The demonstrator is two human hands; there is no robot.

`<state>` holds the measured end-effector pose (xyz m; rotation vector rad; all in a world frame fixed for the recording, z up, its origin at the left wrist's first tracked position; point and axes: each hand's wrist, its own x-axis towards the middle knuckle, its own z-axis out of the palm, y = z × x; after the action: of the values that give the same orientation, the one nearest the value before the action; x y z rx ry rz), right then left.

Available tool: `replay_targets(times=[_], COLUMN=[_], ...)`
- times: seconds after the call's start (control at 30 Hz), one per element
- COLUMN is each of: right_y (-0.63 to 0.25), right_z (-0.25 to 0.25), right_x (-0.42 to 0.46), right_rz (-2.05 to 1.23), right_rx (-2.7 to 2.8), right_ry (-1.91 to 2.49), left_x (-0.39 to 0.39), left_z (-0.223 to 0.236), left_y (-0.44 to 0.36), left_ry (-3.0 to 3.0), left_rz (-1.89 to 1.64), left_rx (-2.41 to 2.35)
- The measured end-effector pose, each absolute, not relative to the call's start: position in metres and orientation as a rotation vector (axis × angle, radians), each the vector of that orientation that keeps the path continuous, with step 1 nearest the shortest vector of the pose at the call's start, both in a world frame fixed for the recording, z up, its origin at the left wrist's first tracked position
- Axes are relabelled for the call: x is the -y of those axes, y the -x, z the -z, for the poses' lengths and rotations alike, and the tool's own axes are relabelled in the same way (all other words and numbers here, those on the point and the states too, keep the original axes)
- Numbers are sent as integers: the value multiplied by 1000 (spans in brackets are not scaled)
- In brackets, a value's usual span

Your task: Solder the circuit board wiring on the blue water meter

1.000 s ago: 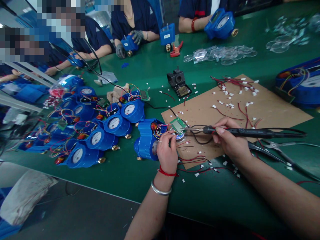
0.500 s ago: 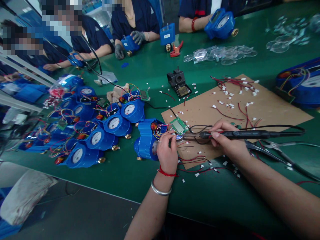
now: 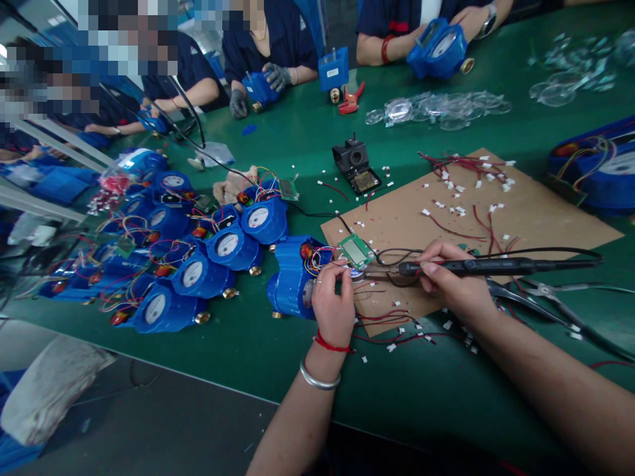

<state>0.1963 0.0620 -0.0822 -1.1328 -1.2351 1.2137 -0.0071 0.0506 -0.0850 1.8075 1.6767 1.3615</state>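
The left hand (image 3: 333, 294) has its fingers pinched narrow beside the green circuit board (image 3: 356, 251), anything held too small to tell, and covers part of a blue meter (image 3: 292, 277); the right hand (image 3: 454, 281) has its fingers round a soldering iron (image 3: 476, 266), its tip indistinct. The board overlaps brown paper (image 3: 560, 218) on the green counter (image 3: 243, 357); co-workers (image 3: 292, 39) opposite are cut off above
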Motion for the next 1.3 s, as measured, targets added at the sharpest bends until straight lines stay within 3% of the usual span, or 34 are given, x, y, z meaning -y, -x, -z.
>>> replay_targets(times=[1.3], right_y=[-196], right_z=[80], right_x=[-63], right_rz=[-1206], right_rx=[1268], right_ry=[1139], left_x=[-52], left_z=[83], left_y=[7], left_ry=[-1864], left_rz=[-1327], left_rx=[-1616])
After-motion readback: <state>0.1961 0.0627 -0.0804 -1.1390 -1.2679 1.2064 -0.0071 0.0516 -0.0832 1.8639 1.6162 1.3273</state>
